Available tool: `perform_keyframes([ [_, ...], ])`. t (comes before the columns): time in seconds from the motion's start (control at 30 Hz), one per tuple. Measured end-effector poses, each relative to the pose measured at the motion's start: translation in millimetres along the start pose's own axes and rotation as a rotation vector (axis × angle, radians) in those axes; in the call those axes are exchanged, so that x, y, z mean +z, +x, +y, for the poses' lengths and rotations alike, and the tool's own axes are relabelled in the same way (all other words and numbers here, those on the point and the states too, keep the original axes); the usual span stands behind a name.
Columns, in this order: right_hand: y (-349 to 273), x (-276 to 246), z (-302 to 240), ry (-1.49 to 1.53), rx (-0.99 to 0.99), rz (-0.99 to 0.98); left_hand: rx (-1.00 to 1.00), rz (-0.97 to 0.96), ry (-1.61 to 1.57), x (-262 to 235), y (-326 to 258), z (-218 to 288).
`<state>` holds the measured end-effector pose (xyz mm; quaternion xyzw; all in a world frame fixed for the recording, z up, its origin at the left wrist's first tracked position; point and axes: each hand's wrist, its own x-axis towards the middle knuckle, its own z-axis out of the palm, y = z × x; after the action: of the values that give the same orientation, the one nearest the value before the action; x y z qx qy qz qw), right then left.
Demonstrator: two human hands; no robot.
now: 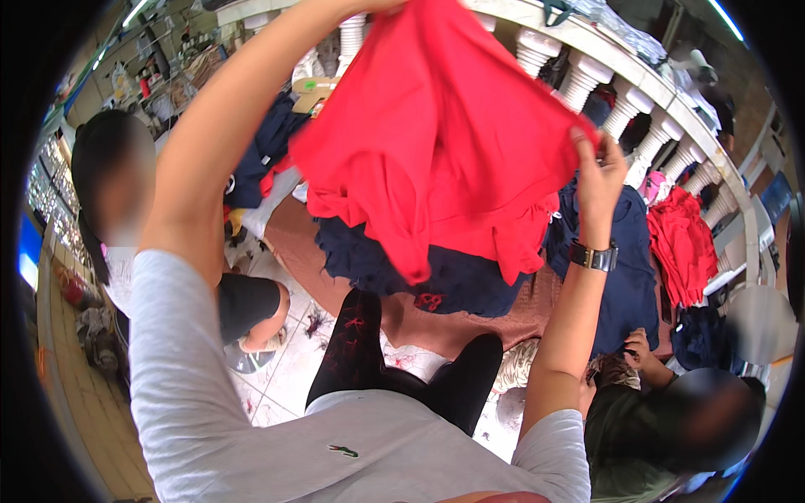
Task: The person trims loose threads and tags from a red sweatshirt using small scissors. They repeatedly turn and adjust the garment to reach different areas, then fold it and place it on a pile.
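A red garment (444,109) is spread in the air in front of me, its lower part blurred. My right hand (602,161), with a dark watch at its wrist, pinches the garment's right edge. At the top edge of the view, my left hand (381,4) is raised to the garment's upper end, mostly cut off; the cloth hangs from there. Under the red cloth lies a pile of navy garments (478,289) on a brown cloth (335,289). I cannot tell whether all the red cloth is one piece.
A person (117,201) sits close on my left, and another in a dark green shirt (629,436) at lower right. Navy (616,251) and red clothes (681,243) lie to the right. A white balustrade (587,80) curves behind. Thread scraps litter the tiled floor (289,369).
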<state>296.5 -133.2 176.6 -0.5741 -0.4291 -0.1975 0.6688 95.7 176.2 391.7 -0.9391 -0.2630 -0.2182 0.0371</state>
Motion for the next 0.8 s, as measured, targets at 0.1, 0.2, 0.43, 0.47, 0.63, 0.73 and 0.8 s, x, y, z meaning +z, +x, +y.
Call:
perform_keyframes([
  [0.1,2.7,8.1,-30.5,0.227,0.035,0.106,0.609,0.571,-0.521,66.5,27.8,35.2],
  [0.2,-7.1,2.7,-14.6,0.206,0.179,0.074,0.548,0.293,-0.249,130.1,39.5,55.5],
  [0.43,-65.4,-8.4,9.5,0.373,0.497,-0.145,0.564,-0.16,-0.878,184.7,-142.8,154.1],
  [0.47,-71.3,-5.7,15.1,0.374,0.491,-0.145,0.55,-0.147,-0.849,198.4,-156.2,158.9],
  [0.63,-89.9,0.3,16.5,0.42,0.491,-0.184,0.385,0.106,-1.071,238.0,-164.3,174.5],
  [0.73,-90.1,3.9,9.0,0.316,0.202,-0.123,0.291,0.049,-1.208,239.5,-152.9,170.1],
  [0.8,-88.7,3.1,10.9,0.207,0.197,-0.133,0.283,-0.006,-1.364,236.9,-146.5,164.9],
])
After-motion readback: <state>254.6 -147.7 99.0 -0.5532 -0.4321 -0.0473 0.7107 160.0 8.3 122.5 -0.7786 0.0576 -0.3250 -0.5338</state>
